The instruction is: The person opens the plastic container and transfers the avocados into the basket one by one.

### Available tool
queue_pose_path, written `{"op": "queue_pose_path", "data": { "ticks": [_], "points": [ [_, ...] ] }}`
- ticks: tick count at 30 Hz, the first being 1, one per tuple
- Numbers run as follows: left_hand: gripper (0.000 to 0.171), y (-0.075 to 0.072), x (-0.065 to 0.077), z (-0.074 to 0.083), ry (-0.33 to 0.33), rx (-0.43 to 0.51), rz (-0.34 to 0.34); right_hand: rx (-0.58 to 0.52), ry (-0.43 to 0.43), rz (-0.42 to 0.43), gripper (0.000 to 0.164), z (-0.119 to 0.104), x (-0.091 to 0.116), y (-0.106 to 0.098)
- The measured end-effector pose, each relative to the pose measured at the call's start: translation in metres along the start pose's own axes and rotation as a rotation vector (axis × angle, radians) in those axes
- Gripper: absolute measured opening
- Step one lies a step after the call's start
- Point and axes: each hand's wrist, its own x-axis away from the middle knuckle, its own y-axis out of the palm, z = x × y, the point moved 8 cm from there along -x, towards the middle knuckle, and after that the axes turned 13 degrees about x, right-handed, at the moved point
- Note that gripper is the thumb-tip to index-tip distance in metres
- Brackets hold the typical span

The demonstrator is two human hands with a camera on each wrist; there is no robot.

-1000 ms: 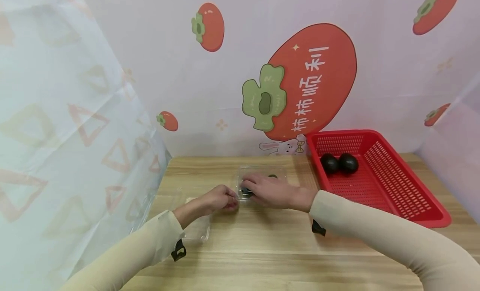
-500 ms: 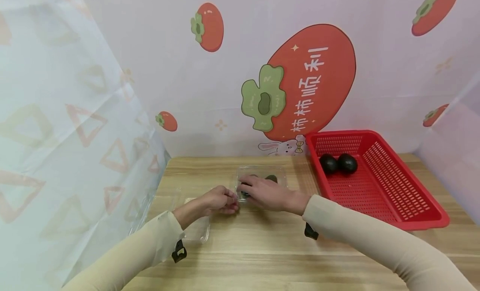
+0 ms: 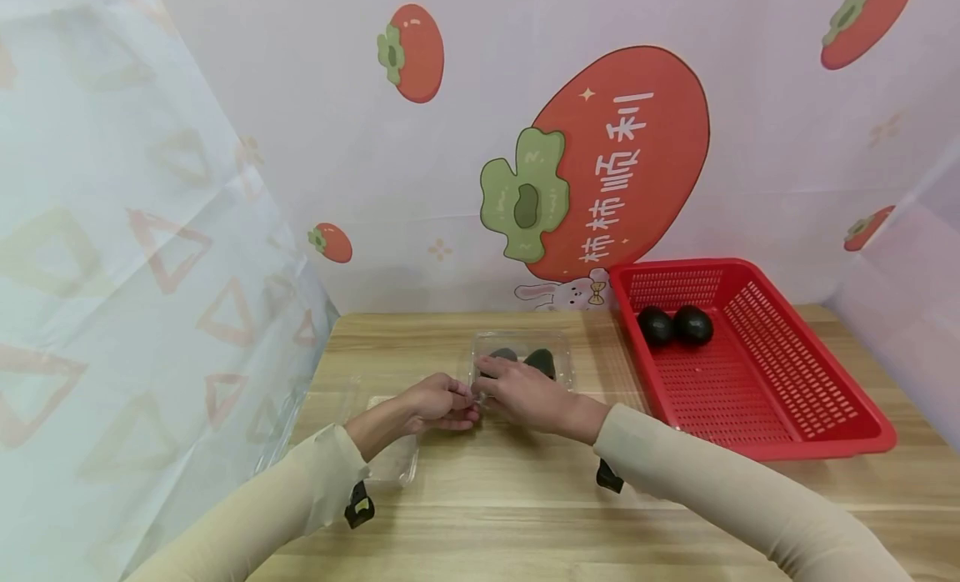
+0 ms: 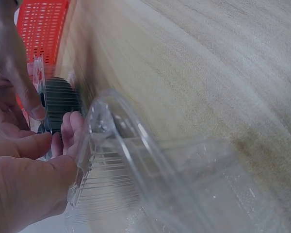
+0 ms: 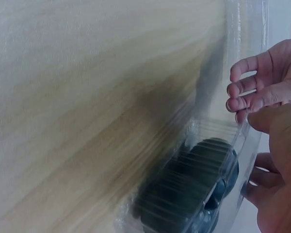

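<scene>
A clear plastic box (image 3: 517,338) stands near the back of the wooden table. Inside lie two dark green avocados, one (image 3: 540,361) at the right and another (image 3: 501,353) partly covered by the right hand. My left hand (image 3: 437,401) pinches the box's near left corner between thumb and fingertips. Over the box's left side reaches my right hand (image 3: 528,397), fingers slightly bent. In the right wrist view its thumb (image 5: 266,119) is at the rim, right by the left fingertips, and its other fingers are farther along the rim.
A red perforated basket (image 3: 757,398) at the right holds two dark avocados (image 3: 675,326). Another clear plastic piece (image 3: 393,465) lies on the table (image 3: 480,524) under and beside the left wrist. A patterned sheet (image 3: 420,165) hangs behind the table.
My right hand has drawn back slightly toward the box's near left corner, uncovering more of both avocados. My left hand has stayed at that corner.
</scene>
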Motion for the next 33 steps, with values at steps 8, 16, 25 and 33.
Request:
{"op": "queue_pose_path", "data": {
  "ticks": [8,16,25,33],
  "points": [
    [0.016,0.0,-0.002,-0.002,0.002,0.017,-0.003,0.052,-0.001,0.058,0.012,-0.008,0.0,0.004],
    [0.015,0.0,-0.002,-0.003,0.002,0.018,0.014,0.129,-0.013,0.115,0.013,-0.015,-0.002,0.009],
    [0.014,0.0,-0.002,-0.003,-0.002,0.015,0.017,0.179,-0.003,0.142,0.012,-0.018,-0.004,0.012],
    [0.016,0.001,-0.001,-0.001,0.0,0.015,0.002,0.228,-0.016,0.186,0.015,-0.021,-0.005,0.008]
  ]
}}
